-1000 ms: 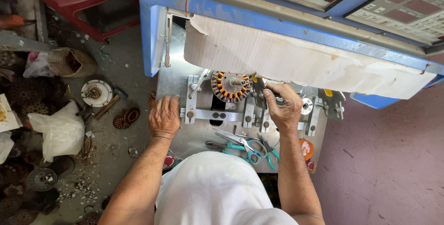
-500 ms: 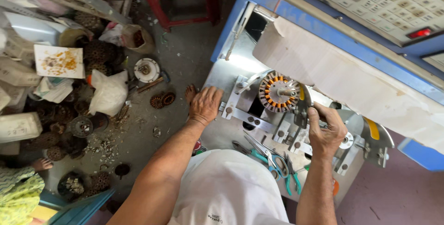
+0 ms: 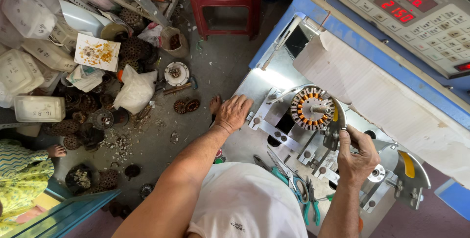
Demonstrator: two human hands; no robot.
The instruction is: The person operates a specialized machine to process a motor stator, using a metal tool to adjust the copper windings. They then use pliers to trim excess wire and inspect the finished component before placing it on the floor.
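At the machine's steel worktop [image 3: 254,89] we see right hand [image 3: 357,155] fingers closed on a metal lever beside the stator core [image 3: 312,108]; left hand [image 3: 233,112] flat, fingers open. Fingers could get pinched near the clamp.

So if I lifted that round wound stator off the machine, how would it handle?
The stator looks like stacked steel with copper windings, so probably heavy for its size and rigid. Being round, it may roll if set on edge. The exposed windings could likely be nicked by rough handling.
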